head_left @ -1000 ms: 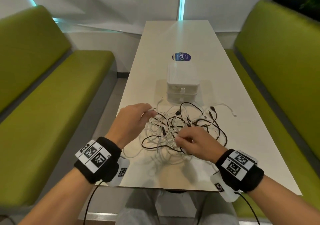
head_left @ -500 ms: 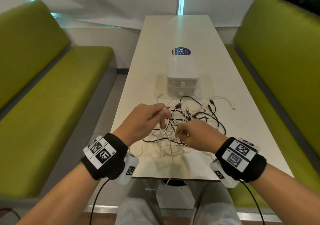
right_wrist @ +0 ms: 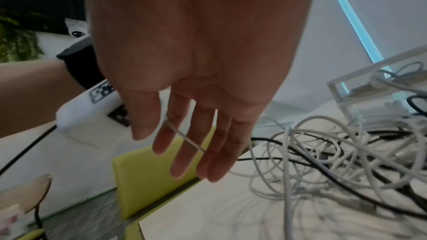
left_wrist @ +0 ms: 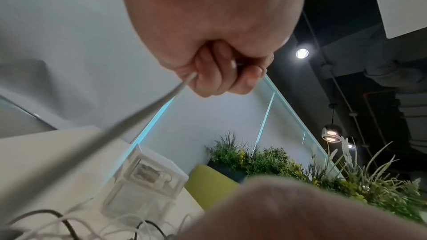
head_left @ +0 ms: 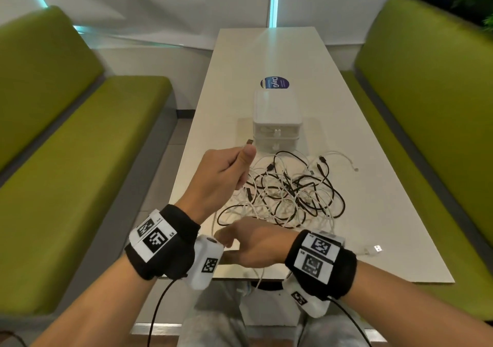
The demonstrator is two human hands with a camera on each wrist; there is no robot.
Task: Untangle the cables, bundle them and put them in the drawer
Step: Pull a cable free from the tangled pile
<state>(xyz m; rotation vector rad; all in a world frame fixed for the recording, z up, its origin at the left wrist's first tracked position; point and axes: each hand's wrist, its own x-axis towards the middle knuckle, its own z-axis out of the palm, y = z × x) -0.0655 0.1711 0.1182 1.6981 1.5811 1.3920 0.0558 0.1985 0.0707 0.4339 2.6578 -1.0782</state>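
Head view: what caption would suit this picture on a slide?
Left hand lifts one white cable from the tangle; drawer box waits behind.

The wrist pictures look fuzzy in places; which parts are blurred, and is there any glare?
Left wrist view: the white cable near the lens and the right hand below are blurred; a ceiling lamp flares. Right wrist view: cable pile soft.

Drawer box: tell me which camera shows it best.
The head view. There the drawer box stands whole and sharp on the table, both drawer fronts visible, behind the tangled cables. The left wrist view shows it blurred from low down; the right wrist view catches only a corner at the frame's edge.
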